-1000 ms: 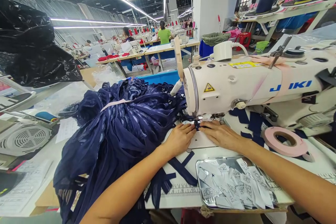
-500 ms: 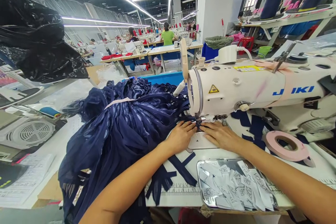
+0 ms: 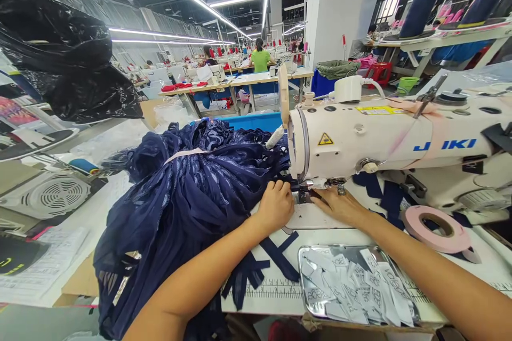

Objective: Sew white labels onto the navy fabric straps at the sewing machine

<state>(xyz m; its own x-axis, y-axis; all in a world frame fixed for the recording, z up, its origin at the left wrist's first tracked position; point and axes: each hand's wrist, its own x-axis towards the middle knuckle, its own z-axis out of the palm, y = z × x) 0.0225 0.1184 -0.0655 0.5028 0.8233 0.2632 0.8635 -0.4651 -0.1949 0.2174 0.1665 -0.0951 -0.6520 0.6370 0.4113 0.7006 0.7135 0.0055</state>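
Observation:
A white sewing machine [image 3: 384,136] stands on the table in front of me. At its needle area my left hand [image 3: 276,203] has its fingers curled and pinches the edge of a big heap of navy lace fabric [image 3: 188,192] lying to the left. My right hand [image 3: 340,205] lies flat on the machine bed just right of the presser foot, fingers stretched toward a small navy piece under the needle. Loose navy straps [image 3: 276,258] trail on the table below my left wrist.
A metal tray [image 3: 308,256] of white printed labels sits at the front edge. A roll of pink tape [image 3: 434,221] lies to the right. A black plastic bag [image 3: 60,64] hangs upper left. Other workers sit at tables far behind.
My left hand has gone from lying flat to a curled pinch and shifted slightly up toward the needle. My right hand has slid a little closer to the presser foot.

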